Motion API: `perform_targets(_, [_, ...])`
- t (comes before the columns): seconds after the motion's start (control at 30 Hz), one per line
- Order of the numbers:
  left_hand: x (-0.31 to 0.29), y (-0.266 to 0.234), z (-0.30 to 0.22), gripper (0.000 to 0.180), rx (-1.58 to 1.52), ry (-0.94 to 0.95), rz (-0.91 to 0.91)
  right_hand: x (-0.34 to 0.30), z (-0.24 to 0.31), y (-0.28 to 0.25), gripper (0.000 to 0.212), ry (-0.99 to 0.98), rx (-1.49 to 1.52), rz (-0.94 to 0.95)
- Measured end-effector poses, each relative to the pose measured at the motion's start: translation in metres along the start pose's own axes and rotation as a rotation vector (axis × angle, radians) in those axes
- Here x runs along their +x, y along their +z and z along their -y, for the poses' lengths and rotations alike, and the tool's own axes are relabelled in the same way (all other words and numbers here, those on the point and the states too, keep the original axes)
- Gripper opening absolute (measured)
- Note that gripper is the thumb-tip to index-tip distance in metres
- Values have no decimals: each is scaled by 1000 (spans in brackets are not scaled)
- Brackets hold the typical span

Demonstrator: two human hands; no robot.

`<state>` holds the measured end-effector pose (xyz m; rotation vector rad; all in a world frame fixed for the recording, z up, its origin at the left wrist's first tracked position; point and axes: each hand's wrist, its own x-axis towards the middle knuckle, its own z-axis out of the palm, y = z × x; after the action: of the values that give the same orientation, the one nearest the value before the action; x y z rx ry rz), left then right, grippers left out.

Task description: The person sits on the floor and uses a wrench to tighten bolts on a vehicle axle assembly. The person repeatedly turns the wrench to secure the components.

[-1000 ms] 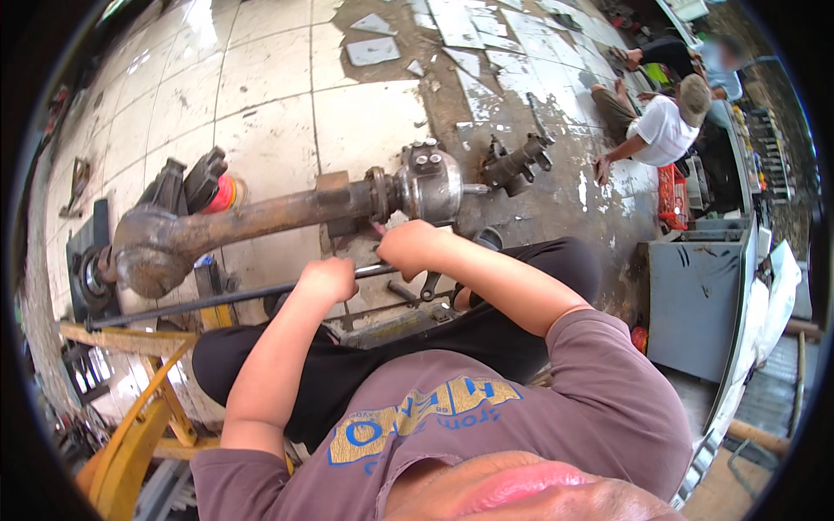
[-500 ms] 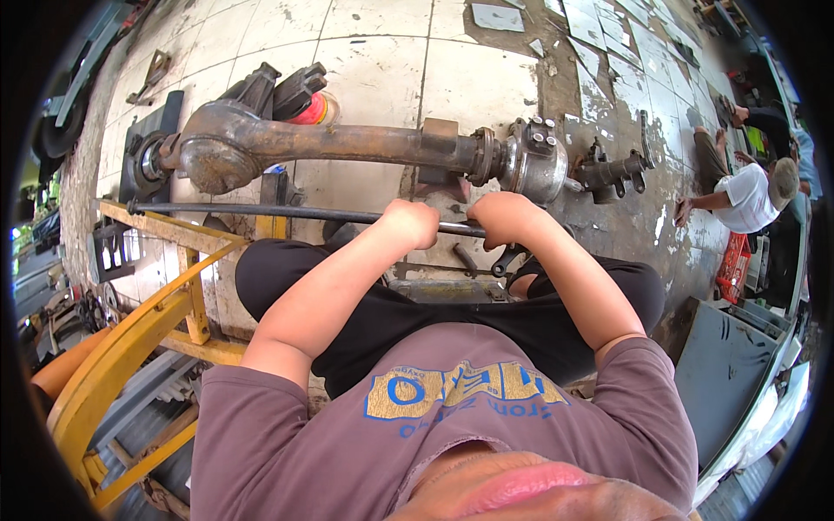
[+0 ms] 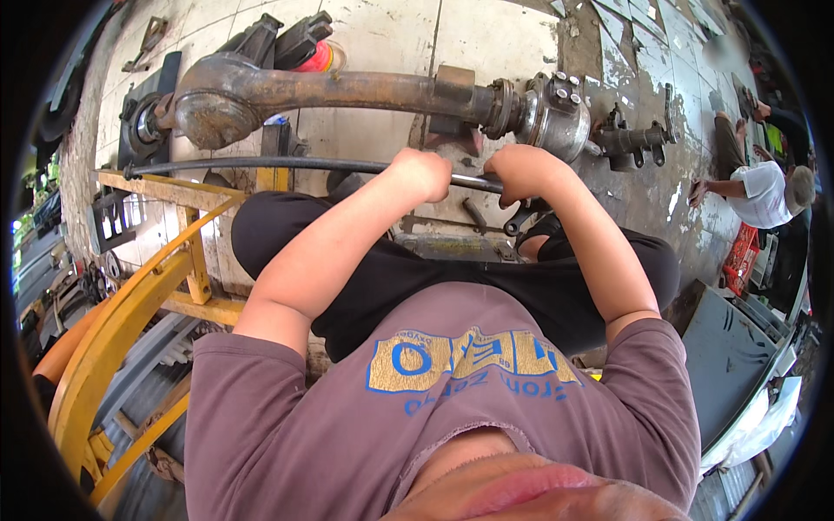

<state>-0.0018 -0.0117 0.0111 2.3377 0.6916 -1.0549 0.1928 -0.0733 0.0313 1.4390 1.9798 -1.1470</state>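
A long dark metal rod (image 3: pixel 287 162) runs crosswise in front of me, its far left end above the yellow frame. My left hand (image 3: pixel 424 177) is closed around it right of its middle. My right hand (image 3: pixel 521 171) is closed on it near the right end, a short gap from the left hand. A bare, shiny stretch of rod shows between the hands. Below my right hand hangs a dark metal piece with a ringed eye (image 3: pixel 514 227); how it joins the rod is hidden. Just beyond lies a rusty axle housing (image 3: pixel 347 90) with a bulged left part and a bright hub (image 3: pixel 556 113).
A yellow metal frame (image 3: pixel 122 347) stands at my left. Right of the hub lies a dark steering-knuckle-like part (image 3: pixel 630 143). A red ring-shaped item (image 3: pixel 320 57) sits behind the axle. At far right are a crouching person (image 3: pixel 764 191), a red crate (image 3: pixel 740 256) and a grey metal cabinet (image 3: pixel 725 369).
The view has tilted, so the axle, rod and hands appear higher in the picture. Both hands keep their hold on the rod, with little other visible change.
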Motion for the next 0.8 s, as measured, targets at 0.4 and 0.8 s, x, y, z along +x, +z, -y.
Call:
perform_targets(0.4, [-2,0,-1,38,-4,6,-17,12,-4,19,46,-8,56,30])
perform_targets(0.8, [-1,1,-1,38,4,18,-21,8,-4,20,41,-19,33,-40])
